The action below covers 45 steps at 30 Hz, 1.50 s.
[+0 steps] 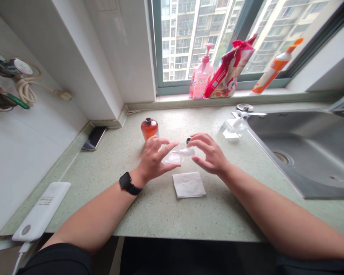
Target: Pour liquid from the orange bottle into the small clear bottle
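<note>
A clear, see-through piece (pixel 173 157), looking like a small plastic bottle or funnel on its side, is between my hands; its exact kind is blurred. My left hand (pixel 153 156), wearing a black watch, has thumb and index finger spread around its wide end, and I see no firm grip. Over at the narrow end, my right hand (pixel 210 154) is open, fingers apart and curved. A small black cap (pixel 188 140) lies just beyond the right fingertips. Behind the left hand stands an uncapped amber bottle (pixel 149 129), partly hidden by it. Folded white paper (pixel 189 185) lies nearer me.
To the right is a steel sink (pixel 298 152), with a clear pump dispenser (pixel 233 126) beside it. A phone (pixel 94 138) and a white power bank (pixel 43 210) lie at left. Pink pump bottle (pixel 201 78), red bag (pixel 229 70) and orange-white bottle (pixel 272 72) line the windowsill.
</note>
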Motion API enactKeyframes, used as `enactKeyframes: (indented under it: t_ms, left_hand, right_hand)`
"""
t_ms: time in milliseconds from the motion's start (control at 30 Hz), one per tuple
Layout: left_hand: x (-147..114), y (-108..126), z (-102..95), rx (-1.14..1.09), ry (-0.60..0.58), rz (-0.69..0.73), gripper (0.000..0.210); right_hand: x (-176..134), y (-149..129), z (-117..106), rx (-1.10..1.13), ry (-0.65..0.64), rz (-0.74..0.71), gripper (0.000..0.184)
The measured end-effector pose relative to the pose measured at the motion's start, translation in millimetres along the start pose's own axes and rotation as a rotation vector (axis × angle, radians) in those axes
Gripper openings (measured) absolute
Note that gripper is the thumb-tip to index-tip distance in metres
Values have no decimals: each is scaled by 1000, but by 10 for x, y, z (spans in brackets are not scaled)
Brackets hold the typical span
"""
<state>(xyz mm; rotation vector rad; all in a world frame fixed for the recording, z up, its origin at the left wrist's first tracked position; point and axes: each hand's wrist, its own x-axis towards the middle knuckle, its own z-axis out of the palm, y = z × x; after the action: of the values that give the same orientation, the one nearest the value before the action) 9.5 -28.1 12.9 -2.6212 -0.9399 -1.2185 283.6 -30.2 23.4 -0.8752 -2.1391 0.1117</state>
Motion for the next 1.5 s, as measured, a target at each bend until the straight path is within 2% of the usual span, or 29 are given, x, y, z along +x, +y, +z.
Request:
enactKeyframes:
  t_ms: [100, 167, 267, 333, 433, 600, 733, 900, 1167, 1333, 1433, 1500]
  left_hand:
    - [37, 15, -92, 16, 85, -75, 78]
    - [74, -10, -169, -2, 158, -132, 78]
    - [134, -158, -302, -31, 340, -216, 76]
    - [157, -349, -402, -12, 467, -290, 73]
    - [129, -752, -552, 14, 583, -397, 71]
    - [-83, -1401, -652, 66, 727, -810, 65]
    - [-259, -1655, -592, 147, 650, -1076, 60]
    - [-367, -1764, -540, 230, 555, -1194, 59]
    - [-424, -1783, -578, 281, 435, -1256, 64]
    - [-405, -1728, -567, 284, 390, -1247, 70]
    - [-374, -1679, -600, 314, 401, -1179, 89]
    - [-338, -1626, -632, 353, 467, -1050, 92]
  right_hand:
    - [-9, 38, -24, 71, 112, 90, 59]
    - [-25, 85, 3, 64, 125, 150, 59]
    - [-56, 158, 78, 44, 90, 208, 54]
    - [-73, 191, 116, 40, 72, 215, 51]
    - [-84, 211, 131, 25, 39, 199, 46]
    - [-89, 228, 129, 6, 2, 194, 43]
    - [-96, 260, 150, -3, 3, 227, 43]
    - [-101, 294, 176, -3, -15, 274, 43]
    - [-94, 306, 201, -26, -26, 319, 39]
    - [-91, 334, 215, -87, -15, 351, 38]
    - [-104, 399, 235, -129, 10, 363, 38]
    - [-122, 451, 253, -159, 14, 380, 39]
